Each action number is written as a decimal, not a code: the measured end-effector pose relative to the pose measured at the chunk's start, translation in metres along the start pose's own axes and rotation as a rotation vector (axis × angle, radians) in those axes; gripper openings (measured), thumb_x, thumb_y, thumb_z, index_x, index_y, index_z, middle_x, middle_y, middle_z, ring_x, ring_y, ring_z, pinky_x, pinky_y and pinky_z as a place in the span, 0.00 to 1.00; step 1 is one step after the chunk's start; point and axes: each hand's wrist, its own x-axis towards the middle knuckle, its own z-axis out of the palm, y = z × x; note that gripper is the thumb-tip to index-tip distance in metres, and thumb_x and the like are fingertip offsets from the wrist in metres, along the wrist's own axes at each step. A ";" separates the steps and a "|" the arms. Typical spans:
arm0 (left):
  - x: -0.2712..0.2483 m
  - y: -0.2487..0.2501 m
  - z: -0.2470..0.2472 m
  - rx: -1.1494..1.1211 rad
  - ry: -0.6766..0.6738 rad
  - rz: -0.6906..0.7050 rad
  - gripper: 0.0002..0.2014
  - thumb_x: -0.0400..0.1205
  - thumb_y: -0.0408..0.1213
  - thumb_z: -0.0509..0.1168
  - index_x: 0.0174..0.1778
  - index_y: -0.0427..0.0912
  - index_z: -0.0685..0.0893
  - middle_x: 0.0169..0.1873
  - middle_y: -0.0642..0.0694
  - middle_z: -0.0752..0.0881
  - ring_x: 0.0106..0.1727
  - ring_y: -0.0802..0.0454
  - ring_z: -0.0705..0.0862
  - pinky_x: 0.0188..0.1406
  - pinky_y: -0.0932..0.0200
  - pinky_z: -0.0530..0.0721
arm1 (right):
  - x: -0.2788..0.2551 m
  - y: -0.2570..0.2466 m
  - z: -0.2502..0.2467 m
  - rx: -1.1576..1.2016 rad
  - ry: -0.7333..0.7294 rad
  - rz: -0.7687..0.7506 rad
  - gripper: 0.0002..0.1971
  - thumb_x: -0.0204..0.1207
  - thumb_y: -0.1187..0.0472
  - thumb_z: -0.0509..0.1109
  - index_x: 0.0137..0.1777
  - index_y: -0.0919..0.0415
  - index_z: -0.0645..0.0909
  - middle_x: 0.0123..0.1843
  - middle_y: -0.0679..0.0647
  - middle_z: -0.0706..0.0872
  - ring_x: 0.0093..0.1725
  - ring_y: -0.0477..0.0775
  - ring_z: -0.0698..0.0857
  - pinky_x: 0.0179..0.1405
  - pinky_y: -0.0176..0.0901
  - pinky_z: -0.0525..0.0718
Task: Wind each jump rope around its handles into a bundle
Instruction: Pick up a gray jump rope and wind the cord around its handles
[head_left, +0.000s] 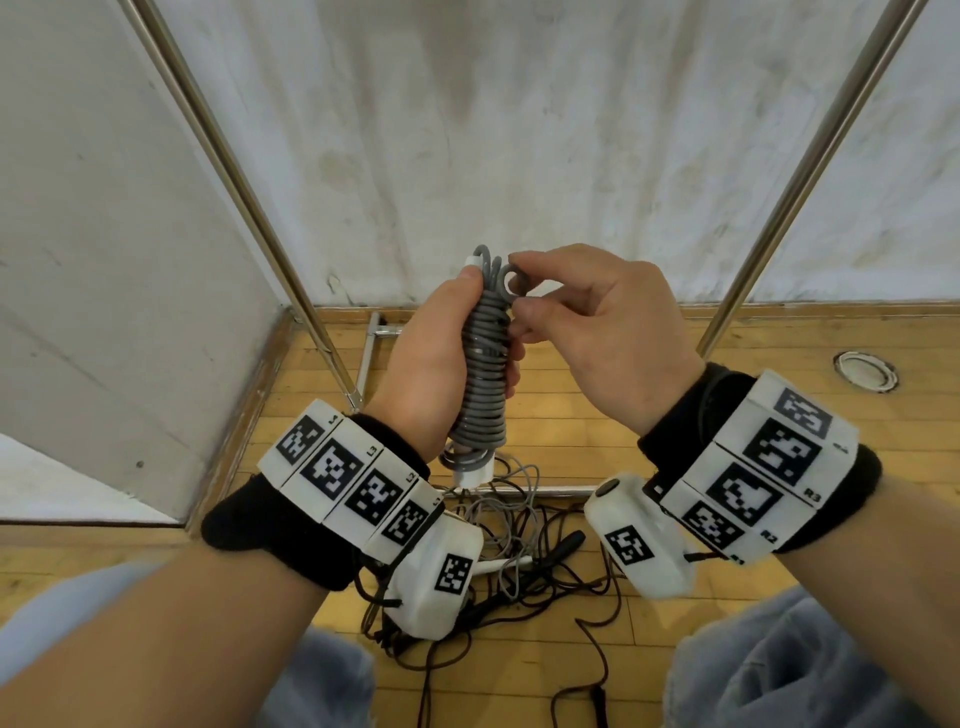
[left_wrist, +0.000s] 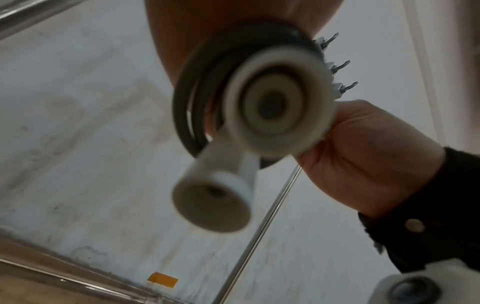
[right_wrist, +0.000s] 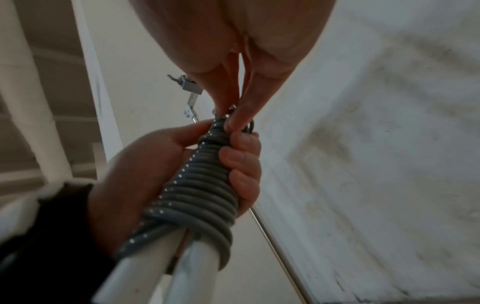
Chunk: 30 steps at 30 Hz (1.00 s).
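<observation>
A grey jump rope (head_left: 484, 364) is coiled tightly round its two white handles (right_wrist: 166, 265) into an upright bundle. My left hand (head_left: 441, 358) grips the bundle round its middle, fingers wrapped over the coils (right_wrist: 202, 185). My right hand (head_left: 566, 312) pinches the last loop of grey rope (head_left: 511, 278) at the bundle's top end between thumb and fingertips. From below, the left wrist view shows the two round handle ends (left_wrist: 278, 107), blurred, with rope turns beside them.
On the wooden floor (head_left: 675, 415) below my hands lies a tangle of other ropes, grey (head_left: 511, 499) and black (head_left: 550, 577), with a black handle. Metal rack poles (head_left: 244, 197) stand left and right in front of a white wall. A round floor socket (head_left: 865, 370) sits at right.
</observation>
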 end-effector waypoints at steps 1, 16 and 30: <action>0.000 -0.001 0.000 -0.010 -0.018 0.001 0.23 0.87 0.52 0.49 0.43 0.36 0.79 0.27 0.44 0.82 0.25 0.48 0.78 0.27 0.56 0.77 | 0.000 0.001 0.001 -0.027 0.023 -0.005 0.14 0.74 0.73 0.69 0.58 0.62 0.84 0.47 0.49 0.85 0.37 0.46 0.89 0.46 0.44 0.88; 0.000 -0.008 0.000 0.144 -0.062 0.078 0.27 0.81 0.55 0.52 0.54 0.31 0.76 0.29 0.40 0.83 0.26 0.46 0.79 0.28 0.55 0.79 | 0.002 0.003 -0.010 -0.293 0.058 -0.080 0.08 0.73 0.64 0.72 0.51 0.60 0.89 0.37 0.48 0.85 0.42 0.50 0.85 0.49 0.46 0.83; -0.004 -0.009 0.007 0.245 -0.037 0.063 0.24 0.79 0.55 0.52 0.50 0.34 0.74 0.27 0.41 0.82 0.25 0.46 0.79 0.26 0.54 0.78 | 0.000 0.007 -0.007 -0.502 0.013 -0.305 0.09 0.74 0.67 0.68 0.46 0.69 0.89 0.38 0.60 0.87 0.37 0.53 0.82 0.40 0.41 0.77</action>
